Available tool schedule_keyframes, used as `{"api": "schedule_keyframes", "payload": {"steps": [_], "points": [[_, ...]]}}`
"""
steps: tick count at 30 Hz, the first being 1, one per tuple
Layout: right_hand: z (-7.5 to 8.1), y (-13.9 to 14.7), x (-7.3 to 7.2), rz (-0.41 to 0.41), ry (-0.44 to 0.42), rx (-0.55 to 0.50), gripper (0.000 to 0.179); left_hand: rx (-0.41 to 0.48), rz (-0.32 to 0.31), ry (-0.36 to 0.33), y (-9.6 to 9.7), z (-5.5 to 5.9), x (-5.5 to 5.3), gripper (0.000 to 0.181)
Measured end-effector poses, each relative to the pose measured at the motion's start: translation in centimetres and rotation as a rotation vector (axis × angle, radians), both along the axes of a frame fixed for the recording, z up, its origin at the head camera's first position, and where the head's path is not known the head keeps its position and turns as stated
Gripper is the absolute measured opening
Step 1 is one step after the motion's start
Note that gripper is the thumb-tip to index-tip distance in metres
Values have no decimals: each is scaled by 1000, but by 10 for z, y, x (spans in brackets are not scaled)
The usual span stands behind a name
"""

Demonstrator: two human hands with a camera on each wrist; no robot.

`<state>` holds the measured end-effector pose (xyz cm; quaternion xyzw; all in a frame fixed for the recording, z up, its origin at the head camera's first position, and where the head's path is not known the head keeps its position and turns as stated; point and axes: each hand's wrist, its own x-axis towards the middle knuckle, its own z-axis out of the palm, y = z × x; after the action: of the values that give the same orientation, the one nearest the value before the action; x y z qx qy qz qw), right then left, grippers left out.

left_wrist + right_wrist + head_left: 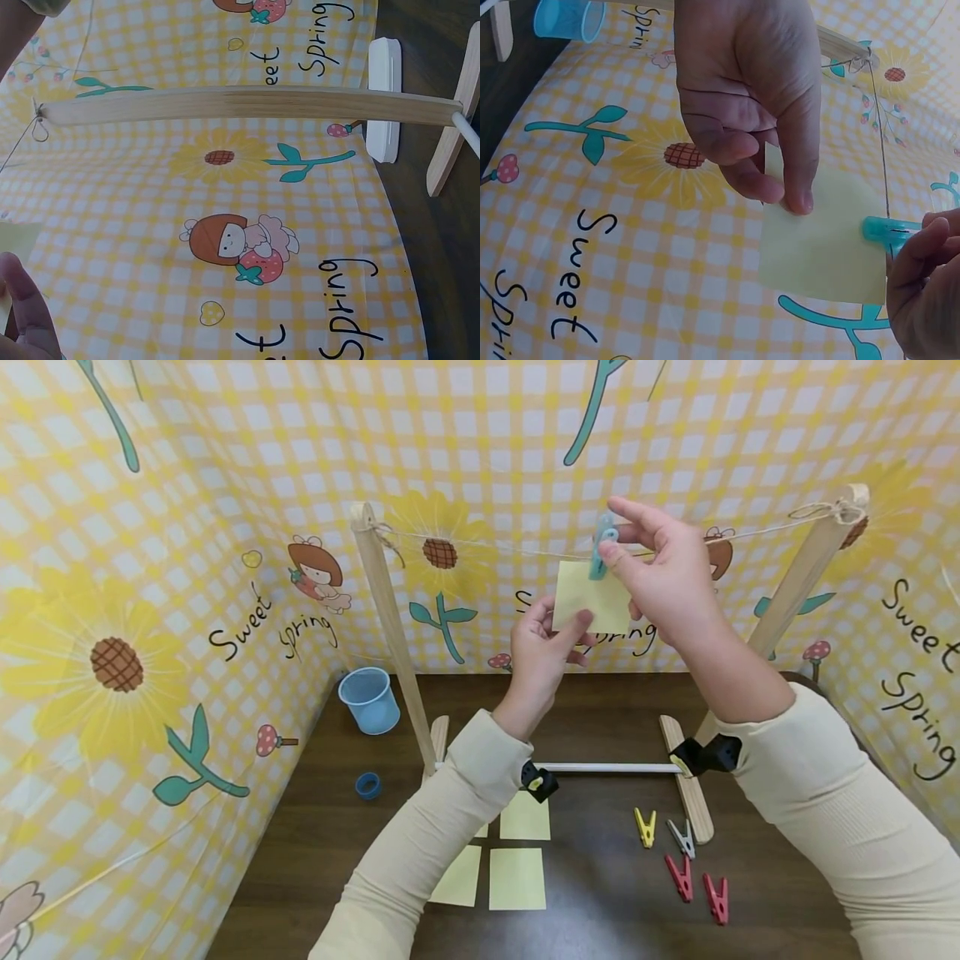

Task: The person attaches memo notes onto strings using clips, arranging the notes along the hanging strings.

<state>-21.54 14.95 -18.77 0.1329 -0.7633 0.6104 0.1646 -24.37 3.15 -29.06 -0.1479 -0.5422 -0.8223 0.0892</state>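
Note:
A yellow sticky note point(577, 589) is held up at the string point(517, 551), its top edge near the line. My left hand point(545, 643) pinches the lower part of the note, thumb in front. In the left wrist view only the thumb of that hand and a corner of the note show. My right hand point(671, 572) pinches a teal clothespin point(602, 547) between thumb and fingers. The clothespin's jaws overlap the note's upper edge and the string. In the right wrist view, the teal clothespin point(889, 231) lies across the string beside the note point(817, 251).
Two wooden posts point(393, 635) carry the string above a dark table point(600, 877). Several sticky notes point(517, 878) lie below the left arm. Yellow, grey and red clothespins point(716, 897) lie at right. A blue bucket point(375, 710) and blue ring point(368, 786) stand at left.

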Motion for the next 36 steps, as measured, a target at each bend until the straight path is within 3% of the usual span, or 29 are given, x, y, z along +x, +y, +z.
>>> {"api": "schedule_keyframes", "payload": {"steps": [5, 8, 10, 12, 15, 18, 20, 23, 27, 29, 32, 36], "points": [[-2, 7, 4, 34, -19, 56, 59, 5, -23, -10, -1, -5, 1, 31], [-8, 14, 9, 2, 54, 65, 62, 0, -52, -19, -5, -11, 3, 39], [-17, 19, 12, -45, 159, 46, 60, -12, -65, -14, -9, -18, 5, 41], [-31, 25, 14, -88, 294, -15, 53, -44, -60, 7, -15, -28, 8, 39], [-61, 38, 17, -167, 491, -56, 39, -141, 7, 15, -26, -47, 13, 33], [-98, 55, 20, -235, 542, -2, 30, -333, 93, -27, -38, -74, 15, 27], [-126, 65, 23, -269, 465, 77, 25, -506, 98, -68, -48, -96, 15, 22], [-172, 78, 28, -269, 261, 272, 20, -823, 38, -86, -65, -132, 19, 17], [-231, 88, 36, -199, -17, 596, 15, -1275, -49, -75, -84, -174, 28, 20], [-255, 91, 41, -150, -153, 718, 13, -1450, -75, -74, -90, -190, 33, 23], [-283, 91, 48, -94, -311, 853, 14, -1615, -81, -61, -94, -206, 39, 33], [-304, 89, 54, -99, -378, 959, 20, -1704, -62, -24, -96, -215, 45, 45]]}}
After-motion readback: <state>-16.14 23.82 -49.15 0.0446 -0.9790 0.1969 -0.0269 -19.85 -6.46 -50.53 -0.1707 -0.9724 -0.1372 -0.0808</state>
